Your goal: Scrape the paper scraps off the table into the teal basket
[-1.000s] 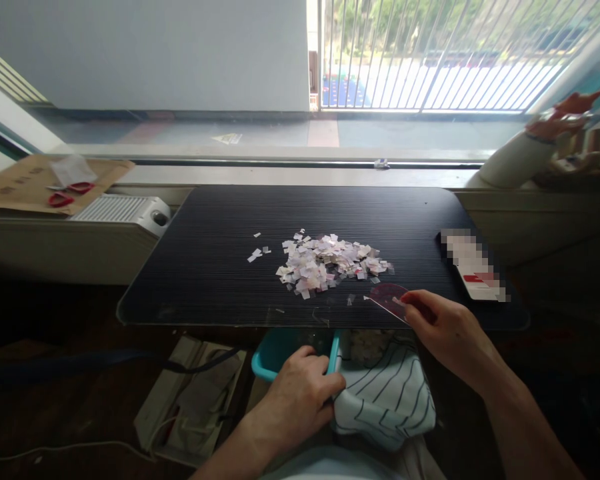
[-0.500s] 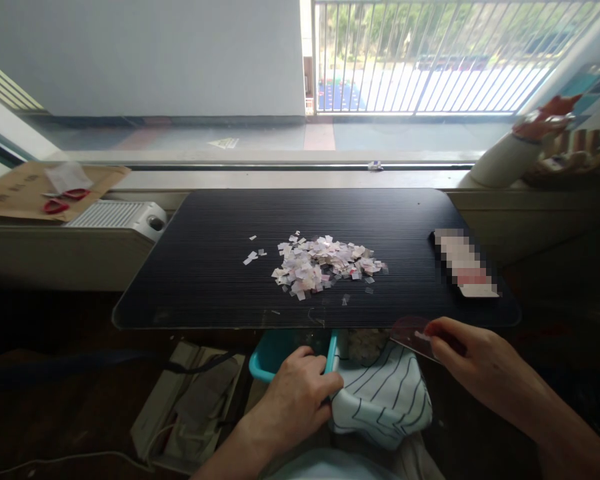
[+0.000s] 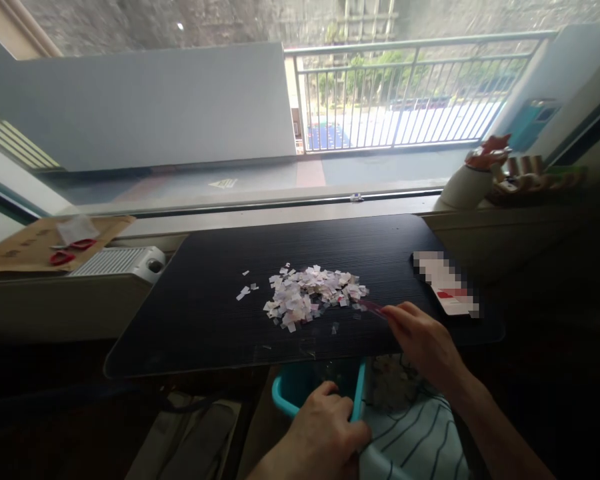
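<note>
My left hand (image 3: 325, 427) is closed on the near rim of a turquoise plastic basin (image 3: 286, 400), held just below the table's front edge. In my right hand (image 3: 425, 340) is a thin translucent pink plastic piece (image 3: 373, 307), seen nearly edge-on. Its tip reaches the right side of a loose heap of small white and pinkish paper scraps (image 3: 305, 293) on the dark table (image 3: 180, 333). A few scraps (image 3: 244, 292) lie apart on the left. A second container, draped with a striped cloth (image 3: 420, 433), stands right of the basin with pale pieces inside.
A phone with a blurred screen (image 3: 447, 283) lies at the table's right side. Red-handled scissors (image 3: 73, 252) rest on a brown paper bag (image 3: 20, 243) at the left. A white vase (image 3: 465, 188) stands on the windowsill behind. A white radiator (image 3: 117, 260) adjoins the table.
My right hand has moved up and left from beside the table's front edge, bringing the pink piece onto the tabletop at the scraps. The camera view has tilted upward. My left hand still grips the basin.
</note>
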Motion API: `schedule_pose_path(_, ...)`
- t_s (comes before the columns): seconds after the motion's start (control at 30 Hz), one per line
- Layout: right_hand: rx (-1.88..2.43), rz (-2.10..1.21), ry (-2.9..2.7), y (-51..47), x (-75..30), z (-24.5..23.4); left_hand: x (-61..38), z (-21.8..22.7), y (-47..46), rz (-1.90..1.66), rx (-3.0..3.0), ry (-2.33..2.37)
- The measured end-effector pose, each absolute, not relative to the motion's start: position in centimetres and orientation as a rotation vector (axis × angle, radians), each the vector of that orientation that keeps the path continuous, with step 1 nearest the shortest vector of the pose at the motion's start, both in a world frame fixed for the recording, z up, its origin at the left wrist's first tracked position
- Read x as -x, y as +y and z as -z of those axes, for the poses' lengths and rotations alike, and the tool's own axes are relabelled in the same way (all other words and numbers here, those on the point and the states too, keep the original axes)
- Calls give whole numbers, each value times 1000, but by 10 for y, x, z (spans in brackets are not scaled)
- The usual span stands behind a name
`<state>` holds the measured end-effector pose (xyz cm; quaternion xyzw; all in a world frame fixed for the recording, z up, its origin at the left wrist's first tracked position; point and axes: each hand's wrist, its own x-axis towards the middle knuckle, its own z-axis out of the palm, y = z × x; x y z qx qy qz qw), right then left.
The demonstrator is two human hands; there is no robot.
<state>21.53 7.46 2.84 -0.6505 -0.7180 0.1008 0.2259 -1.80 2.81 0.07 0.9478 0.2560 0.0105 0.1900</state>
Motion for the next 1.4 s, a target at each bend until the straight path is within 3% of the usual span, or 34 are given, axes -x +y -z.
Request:
schedule_pose_path(0.37, 1617, -536, -1956, 61, -204, -11, 7, 49, 38, -75, -2979, 550)
schedule_pose_path(0.57, 1451, -789, -2092, 42, -189, -24, 5, 52, 38, -96, -2969, 517)
schedule_pose_path(0.8, 1481, -571, -1986, 69, -184, -20, 12, 49, 38, -11, -2889, 625)
schedule_pose_path(1.03, 1342, -652, -2123, 44, -178, -25, 18, 63, 42, 43, -2966, 621)
schedule_pose_path(1.4, 1315, -517, -2176, 74, -164, -22, 6, 39, 42, 158, -2994, 669)
